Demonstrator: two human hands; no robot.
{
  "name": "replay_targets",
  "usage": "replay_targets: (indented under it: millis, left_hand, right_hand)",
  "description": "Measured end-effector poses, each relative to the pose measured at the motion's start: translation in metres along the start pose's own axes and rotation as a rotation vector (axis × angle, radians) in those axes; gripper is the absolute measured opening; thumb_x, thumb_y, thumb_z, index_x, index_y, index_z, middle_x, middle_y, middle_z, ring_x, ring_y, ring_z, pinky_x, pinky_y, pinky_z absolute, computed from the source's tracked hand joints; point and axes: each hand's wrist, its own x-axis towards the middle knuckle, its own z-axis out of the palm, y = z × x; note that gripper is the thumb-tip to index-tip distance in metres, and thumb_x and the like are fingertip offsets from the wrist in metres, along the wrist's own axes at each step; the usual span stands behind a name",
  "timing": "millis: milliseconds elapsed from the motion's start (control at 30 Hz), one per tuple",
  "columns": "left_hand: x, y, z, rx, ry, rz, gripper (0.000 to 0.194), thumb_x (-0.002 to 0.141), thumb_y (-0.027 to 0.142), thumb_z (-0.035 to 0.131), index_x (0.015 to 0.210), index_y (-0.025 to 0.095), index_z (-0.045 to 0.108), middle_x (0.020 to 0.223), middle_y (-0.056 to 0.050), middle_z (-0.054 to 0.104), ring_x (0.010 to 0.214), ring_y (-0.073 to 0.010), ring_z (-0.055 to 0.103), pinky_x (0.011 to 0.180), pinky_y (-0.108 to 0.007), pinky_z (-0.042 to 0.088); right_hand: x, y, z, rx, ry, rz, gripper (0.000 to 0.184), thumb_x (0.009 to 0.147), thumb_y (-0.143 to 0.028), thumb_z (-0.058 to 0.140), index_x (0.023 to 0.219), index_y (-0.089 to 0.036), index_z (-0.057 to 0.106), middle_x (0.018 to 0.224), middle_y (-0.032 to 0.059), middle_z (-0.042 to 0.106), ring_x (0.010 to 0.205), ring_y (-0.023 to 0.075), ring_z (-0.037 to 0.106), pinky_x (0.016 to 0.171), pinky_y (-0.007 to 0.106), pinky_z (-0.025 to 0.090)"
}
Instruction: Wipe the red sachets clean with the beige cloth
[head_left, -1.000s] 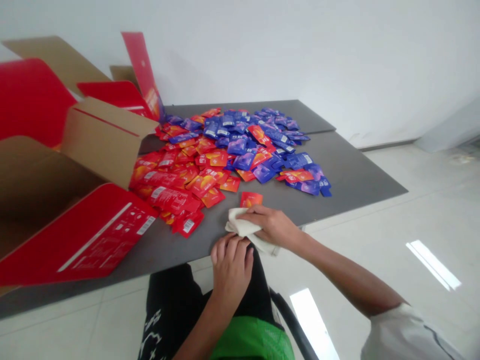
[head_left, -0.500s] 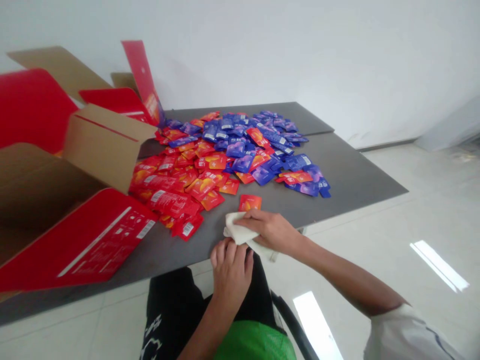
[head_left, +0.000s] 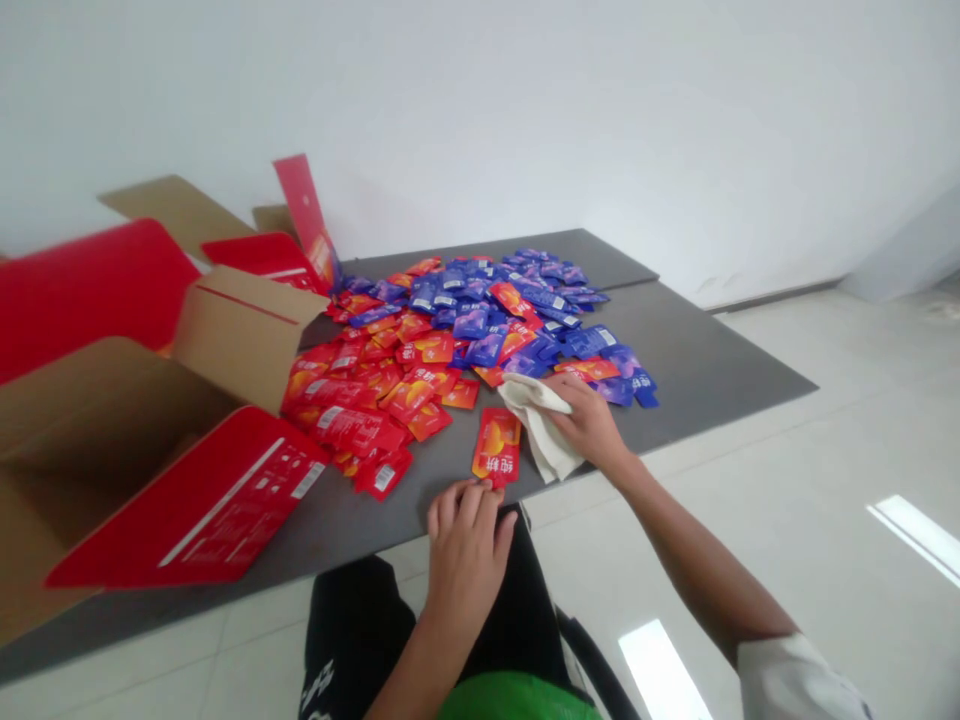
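A red-and-orange sachet (head_left: 496, 445) lies flat on the grey table (head_left: 720, 375) near its front edge. The fingertips of my left hand (head_left: 466, 535) rest on the table edge and touch the sachet's near end; the hand lies palm down with its fingers stretched out and the thumb apart. Just right of the sachet, my right hand (head_left: 589, 415) is closed on a folded cream cloth (head_left: 551, 440), whose lower part hangs loosely over the table. Behind both hands spreads a pile of red-orange sachets (head_left: 412, 390) and blue-purple sachets (head_left: 472, 320).
On the left stands a cardboard box (head_left: 217, 520), red outside, with its flaps open, covering part of the table. Another red box (head_left: 259, 255) is behind it. A white wall (head_left: 480, 120) borders the table's back. My legs (head_left: 360, 620) are below the front edge.
My right hand has lifted the cloth off the sachet and moved it up and to the right, uncovering the sachet. My left hand has stayed at the table edge. The camera view has shifted slightly.
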Motion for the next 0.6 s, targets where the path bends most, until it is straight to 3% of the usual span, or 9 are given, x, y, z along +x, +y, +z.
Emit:
replay_targets:
  millis: [100,200,300,433,533,600]
  left_hand:
    - [0.017,0.003,-0.002,0.012,-0.031,0.016,0.026,0.098,0.036,0.062,0.116,0.018,0.066,0.120,-0.012,0.069,0.118,-0.0322,0.058,0.103,-0.049,0.045]
    - [0.032,0.008,0.009,0.049,-0.001,0.069,0.052,0.098,0.042,0.063,0.140,0.013,0.054,0.145,-0.017,0.058,0.137,-0.0350,0.048,0.113,-0.050,0.043]
    - [0.044,0.015,0.018,0.104,-0.008,0.061,0.066,0.098,0.052,0.060,0.148,0.010,0.048,0.150,-0.021,0.054,0.139,-0.0364,0.049,0.112,-0.051,0.046]
    - [0.067,0.028,0.009,0.191,-0.147,-0.055,0.073,0.092,0.061,0.063,0.142,0.009,0.055,0.140,-0.022,0.061,0.124,-0.0357,0.060,0.103,-0.047,0.053]
    - [0.087,0.040,-0.009,0.259,-0.303,-0.178,0.071,0.087,0.054,0.074,0.138,0.008,0.057,0.128,-0.021,0.065,0.116,-0.0337,0.064,0.094,-0.042,0.057]
    - [0.098,0.046,-0.019,0.279,-0.388,-0.231,0.056,0.089,0.045,0.075,0.130,0.008,0.062,0.122,-0.020,0.066,0.113,-0.0324,0.065,0.089,-0.038,0.058]
  right_hand:
    - [-0.020,0.001,-0.003,0.130,0.177,0.148,0.024,0.097,-0.038,0.064,0.107,-0.021,0.077,0.101,0.0068,0.072,0.093,0.0237,0.066,0.084,0.034,0.052]
    - [-0.028,0.002,-0.003,0.257,0.303,0.415,0.037,0.092,-0.051,0.068,0.110,-0.020,0.078,0.099,0.0060,0.075,0.087,0.0241,0.068,0.078,0.034,0.053]
    - [-0.029,0.006,-0.003,0.418,0.357,0.612,0.051,0.087,-0.060,0.070,0.113,-0.017,0.078,0.094,0.0060,0.077,0.076,0.0219,0.067,0.067,0.031,0.052]
    - [-0.032,0.013,-0.004,0.499,0.392,0.704,0.055,0.080,-0.062,0.076,0.106,-0.014,0.079,0.086,0.0063,0.076,0.066,0.0189,0.064,0.060,0.028,0.049]
    - [-0.033,0.016,-0.005,0.539,0.396,0.724,0.056,0.078,-0.063,0.078,0.106,-0.014,0.079,0.089,0.0075,0.077,0.067,0.0189,0.065,0.061,0.028,0.050]
    - [-0.033,0.017,-0.006,0.573,0.386,0.743,0.059,0.077,-0.065,0.078,0.107,-0.014,0.079,0.089,0.0082,0.078,0.067,0.0195,0.066,0.060,0.028,0.051]
